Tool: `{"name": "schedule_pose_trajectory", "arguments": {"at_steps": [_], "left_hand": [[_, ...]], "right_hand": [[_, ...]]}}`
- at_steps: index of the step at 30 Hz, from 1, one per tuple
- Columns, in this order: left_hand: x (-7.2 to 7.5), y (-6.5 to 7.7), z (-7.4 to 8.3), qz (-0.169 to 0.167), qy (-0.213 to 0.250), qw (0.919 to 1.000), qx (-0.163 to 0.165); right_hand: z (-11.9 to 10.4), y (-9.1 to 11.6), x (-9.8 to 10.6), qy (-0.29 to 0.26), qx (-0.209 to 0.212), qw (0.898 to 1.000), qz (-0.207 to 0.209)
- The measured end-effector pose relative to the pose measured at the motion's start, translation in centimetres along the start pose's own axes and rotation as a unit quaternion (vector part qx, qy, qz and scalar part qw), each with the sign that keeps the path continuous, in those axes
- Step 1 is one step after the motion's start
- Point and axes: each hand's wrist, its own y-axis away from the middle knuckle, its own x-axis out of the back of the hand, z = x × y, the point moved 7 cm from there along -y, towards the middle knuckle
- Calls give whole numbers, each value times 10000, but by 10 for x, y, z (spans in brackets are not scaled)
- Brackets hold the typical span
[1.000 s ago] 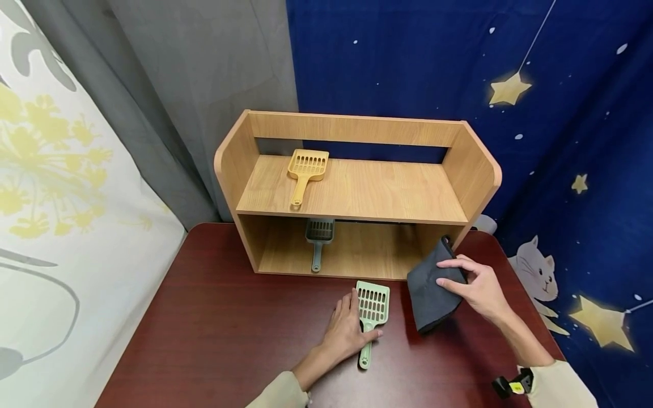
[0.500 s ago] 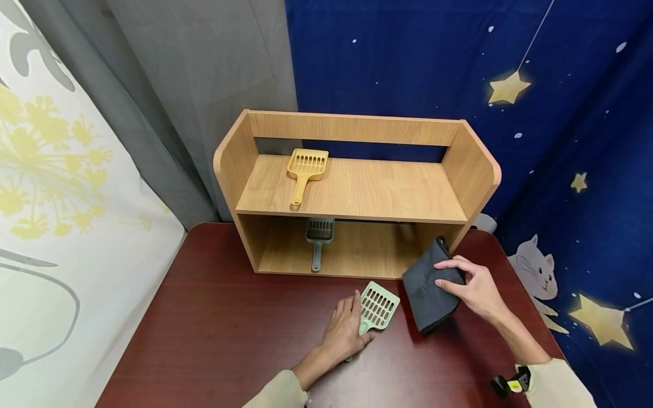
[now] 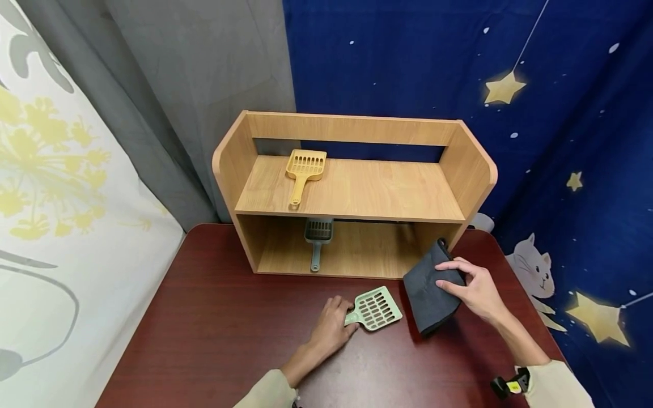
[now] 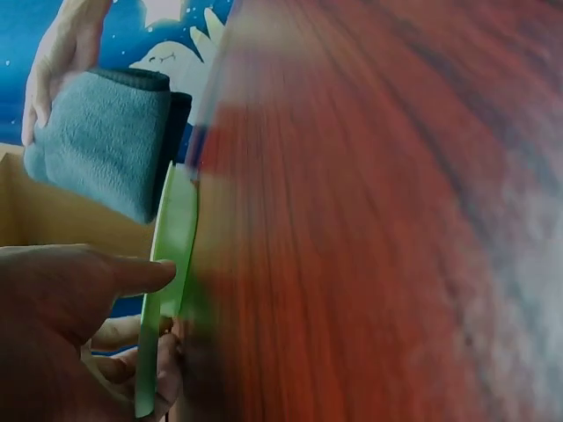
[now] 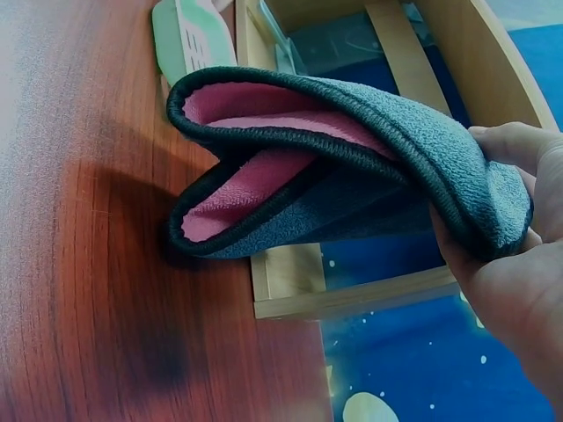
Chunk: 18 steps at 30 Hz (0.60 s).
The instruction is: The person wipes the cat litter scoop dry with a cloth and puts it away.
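My left hand (image 3: 330, 327) grips the handle of a pale green slotted litter scoop (image 3: 376, 309), whose head points right, low over the table. In the left wrist view the thumb lies along the edge of the scoop (image 4: 176, 229). My right hand (image 3: 474, 288) pinches a folded dark grey cloth (image 3: 433, 292) by its right side, in front of the shelf's right end. Seen from the right wrist, the cloth (image 5: 352, 158) has a pink inner face and black stitched edges.
A two-tier wooden shelf (image 3: 398, 192) stands at the back of the dark red table (image 3: 229, 340). A yellow litter scoop (image 3: 306, 167) lies on its upper board, a grey litter scoop (image 3: 318, 232) on the lower one. Curtains hang behind and to the sides.
The green scoop has turned clockwise, from pointing away to pointing right, and my left hand now holds its handle, slightly farther left. The right hand and cloth have hardly moved.
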Motion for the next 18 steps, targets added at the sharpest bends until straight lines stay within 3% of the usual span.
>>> {"name": "schedule_pose_trajectory", "arguments": {"at_steps": [10, 18], "left_hand": [[8, 1, -12, -44, 119, 9995, -275], [29, 0, -14, -233, 178, 9987, -411]], "right_hand": [[-3, -1, -4, 42, 191, 9993, -306], [-10, -4, -9, 201, 696, 9971, -225]]}}
